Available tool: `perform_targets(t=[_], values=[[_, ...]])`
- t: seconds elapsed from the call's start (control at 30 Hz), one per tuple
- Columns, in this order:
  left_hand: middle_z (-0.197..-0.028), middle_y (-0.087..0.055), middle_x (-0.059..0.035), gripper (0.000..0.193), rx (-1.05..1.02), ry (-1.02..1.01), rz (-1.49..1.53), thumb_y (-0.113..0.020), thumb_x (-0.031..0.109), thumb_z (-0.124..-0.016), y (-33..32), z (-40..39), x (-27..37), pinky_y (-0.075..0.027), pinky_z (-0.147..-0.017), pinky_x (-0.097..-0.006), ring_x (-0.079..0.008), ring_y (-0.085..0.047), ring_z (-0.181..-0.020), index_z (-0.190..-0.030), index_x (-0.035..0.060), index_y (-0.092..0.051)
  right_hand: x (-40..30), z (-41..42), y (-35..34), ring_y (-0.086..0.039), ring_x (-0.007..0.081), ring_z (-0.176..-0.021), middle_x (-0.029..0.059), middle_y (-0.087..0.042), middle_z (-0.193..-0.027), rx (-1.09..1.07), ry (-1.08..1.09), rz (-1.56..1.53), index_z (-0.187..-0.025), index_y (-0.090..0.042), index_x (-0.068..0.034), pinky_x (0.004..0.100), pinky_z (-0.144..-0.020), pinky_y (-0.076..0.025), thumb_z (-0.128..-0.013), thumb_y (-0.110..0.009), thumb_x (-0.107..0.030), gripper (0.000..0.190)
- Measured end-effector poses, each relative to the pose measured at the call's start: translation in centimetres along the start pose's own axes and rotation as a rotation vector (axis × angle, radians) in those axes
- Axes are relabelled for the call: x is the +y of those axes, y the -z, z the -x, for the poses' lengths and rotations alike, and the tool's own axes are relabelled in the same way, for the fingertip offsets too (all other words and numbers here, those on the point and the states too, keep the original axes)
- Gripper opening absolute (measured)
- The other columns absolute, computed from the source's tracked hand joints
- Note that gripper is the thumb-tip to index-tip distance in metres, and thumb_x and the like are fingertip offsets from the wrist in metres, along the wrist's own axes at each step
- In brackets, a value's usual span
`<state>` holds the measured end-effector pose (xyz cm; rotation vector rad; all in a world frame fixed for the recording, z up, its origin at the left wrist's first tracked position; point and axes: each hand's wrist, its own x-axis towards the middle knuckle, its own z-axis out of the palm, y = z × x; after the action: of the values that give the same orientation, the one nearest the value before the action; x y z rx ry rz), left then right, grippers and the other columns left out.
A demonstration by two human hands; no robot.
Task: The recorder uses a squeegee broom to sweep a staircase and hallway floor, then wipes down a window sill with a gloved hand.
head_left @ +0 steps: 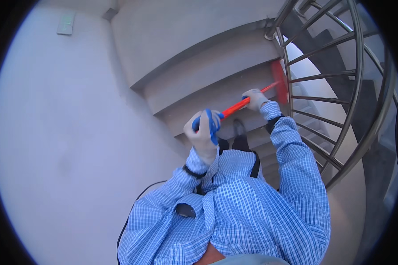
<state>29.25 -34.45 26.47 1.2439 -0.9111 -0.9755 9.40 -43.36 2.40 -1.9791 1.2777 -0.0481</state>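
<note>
My left hand [204, 131], in a white work glove with blue-coated fingers and palm, is closed around the upper end of a red broom-like tool's handle [236, 107]. Farther down the same handle, my right hand [255, 98] grips it in a matching glove. The handle slants away to the right. Its wide red head [280, 82] is blurred and lies at the right end of a stair step [215, 87], close beside the metal railing. Whether the head has bristles cannot be made out.
A stainless-steel railing [360, 66] curves along the right side, with a lower flight visible through it. On the left runs a white wall [69, 116] bearing a switch plate [65, 24]. My dark shoe [239, 127] stands on a grey step; more steps rise ahead.
</note>
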Motion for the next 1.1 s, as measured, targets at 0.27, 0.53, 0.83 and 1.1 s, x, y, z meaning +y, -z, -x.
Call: perform_targets(t=[0.27,0.53,0.83,1.1], values=[[-0.062,-0.052,-0.0068,0.034,-0.448,-0.212,0.129,-0.050,0.007,-0.095,0.2,-4.5,9.1,-0.046,-0.060,-0.0294,-0.0119,-0.047,-0.056,-0.064,-0.0046,-0.052,-6.5,3.1,4.5,-0.066,0.0382,-0.085,0.0176,-0.069,-0.086,0.025,0.166,-0.261,-0.085,-0.066,-0.007,0.0435,-0.075,-0.051,-0.072,-0.059,-0.002,0.015],[-0.059,-0.048,-0.0038,0.035,-0.199,0.054,-0.049,-0.050,0.007,-0.097,-3.2,-1.2,1.7,-0.044,-0.059,-0.0298,-0.0109,-0.046,-0.057,-0.063,-0.0017,-0.050,1.4,1.4,0.0,-0.066,0.0375,-0.083,0.0169,-0.068,-0.081,0.165,0.060,-0.136,-0.079,-0.067,-0.009,0.0450,-0.077,-0.051,-0.072,-0.062,-0.009,0.008],[-0.058,-0.047,-0.0038,0.039,-0.362,0.074,-0.025,-0.049,0.008,-0.099,-4.9,-3.9,6.4,-0.047,-0.062,-0.0337,-0.0171,-0.046,-0.051,-0.061,0.0024,-0.045,-0.7,3.0,8.3,-0.066,0.0386,-0.084,0.0173,-0.069,-0.082,0.230,0.088,-0.154,-0.082,-0.069,-0.010,0.0452,-0.078,-0.052,-0.074,-0.063,-0.010,0.011],[-0.061,-0.055,-0.0087,0.021,-0.429,-0.117,0.010,-0.059,0.005,-0.088,-3.7,-1.0,10.2,-0.043,-0.052,-0.0282,-0.0124,-0.053,-0.055,-0.068,-0.0041,-0.059,-4.4,4.7,6.6,-0.067,0.0366,-0.081,0.0163,-0.070,-0.081,-0.172,0.227,-0.203,-0.079,-0.071,-0.009,0.0443,-0.077,-0.053,-0.073,-0.064,-0.010,0.010]])
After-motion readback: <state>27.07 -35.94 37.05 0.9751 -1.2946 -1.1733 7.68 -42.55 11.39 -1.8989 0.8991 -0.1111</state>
